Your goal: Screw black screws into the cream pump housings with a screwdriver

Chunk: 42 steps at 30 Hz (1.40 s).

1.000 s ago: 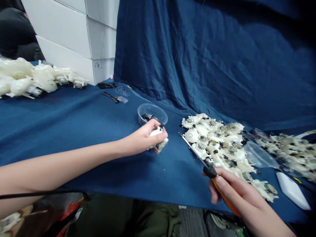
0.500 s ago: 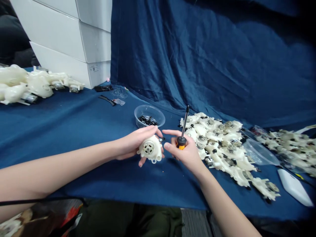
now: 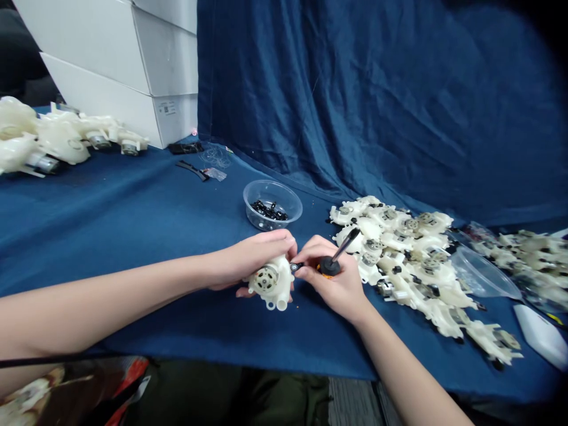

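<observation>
My left hand (image 3: 252,257) is closed around a cream plastic housing (image 3: 280,279) with a round motor (image 3: 265,280) set in its face. My right hand (image 3: 335,278) keeps a screwdriver (image 3: 350,242) tucked in its palm, the dark shaft pointing up and to the right and a bit of orange handle showing. Thumb and forefinger of that hand pinch a small black part (image 3: 294,267) at the housing's right edge. Whether the part is fixed to the housing I cannot tell. Just beyond my hands stands a clear round bowl (image 3: 289,222) with small black parts (image 3: 268,209) in it.
Many similar cream housings (image 3: 402,248) lie on the right, and more (image 3: 62,137) at the far left. A clear plastic container (image 3: 486,275) and a white case (image 3: 539,334) are at the right edge. White boxes (image 3: 102,100) are stacked at the back left, beside a blue cloth (image 3: 355,118).
My right hand has moved left to the housing, and its fingertips now pinch the small black part. The screwdriver has tilted from nearly upright to the right.
</observation>
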Available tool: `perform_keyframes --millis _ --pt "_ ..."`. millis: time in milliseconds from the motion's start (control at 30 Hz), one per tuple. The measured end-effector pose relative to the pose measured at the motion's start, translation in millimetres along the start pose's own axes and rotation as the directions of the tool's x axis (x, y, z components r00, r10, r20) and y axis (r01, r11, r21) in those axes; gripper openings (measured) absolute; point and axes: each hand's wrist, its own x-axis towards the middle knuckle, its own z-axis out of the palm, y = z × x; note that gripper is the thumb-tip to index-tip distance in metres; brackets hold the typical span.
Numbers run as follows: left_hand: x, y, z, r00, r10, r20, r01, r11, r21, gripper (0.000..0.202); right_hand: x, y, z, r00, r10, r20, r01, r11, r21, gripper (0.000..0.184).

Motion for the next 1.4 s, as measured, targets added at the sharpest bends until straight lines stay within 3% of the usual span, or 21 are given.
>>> perform_keyframes --millis 233,367,567,800,867,967,1067,1267,1333,1400 --pt "-1.6 1.0 -0.4 1.000 0.003 -0.006 -0.003 0.999 0.052 0.032 -1.2 0.4 2.0 0.999 0.029 0.019 -0.030 0.999 0.040 0.009" --pt "0.9 1.0 4.2 0.994 0.009 -0.109 -0.011 1.000 -0.016 0.026 -0.7 3.3 2.7 0.999 0.012 -0.053 -0.013 1.000 -0.013 0.011" --pt "1.2 0.1 4.9 0.995 0.039 -0.096 -0.044 0.998 -0.051 0.033 -2.7 3.4 4.6 0.995 0.035 -0.092 -0.037 0.999 -0.025 0.010" --pt "3.6 -5.2 -2.2 0.979 0.083 -0.184 -0.075 0.996 0.053 0.035 -5.9 2.1 5.1 0.997 0.081 0.000 -0.081 0.997 0.002 0.036" --pt "3.6 -5.7 -2.7 0.981 0.060 -0.182 -0.050 0.997 0.061 0.036 -4.8 2.0 5.7 0.999 0.053 0.003 -0.053 0.999 -0.002 0.032" --pt "2.1 -2.5 -0.4 0.981 -0.009 -0.194 0.024 0.997 0.072 0.036 -2.7 3.4 6.5 0.992 0.130 -0.003 -0.130 0.990 0.050 0.024" --pt "0.2 2.3 1.8 0.986 -0.026 -0.167 0.031 0.999 0.028 0.040 -2.3 6.7 5.8 0.970 0.243 -0.022 -0.240 0.966 0.093 0.029" --pt "2.2 -0.5 -7.5 0.996 -0.013 -0.088 0.008 0.998 -0.060 0.054 -12.6 -1.1 -7.4 0.967 0.220 -0.125 -0.225 0.974 -0.024 0.024" --pt "3.6 -2.7 -11.5 0.996 -0.025 -0.083 0.021 0.998 -0.055 0.053 -22.3 -8.7 -23.1 0.957 0.186 -0.224 -0.212 0.972 -0.099 0.023" --pt "4.2 -3.8 -13.8 0.997 -0.036 -0.069 0.034 0.999 -0.025 0.052 -35.4 -14.4 -48.8 0.913 0.131 -0.387 -0.218 0.957 -0.190 0.022"
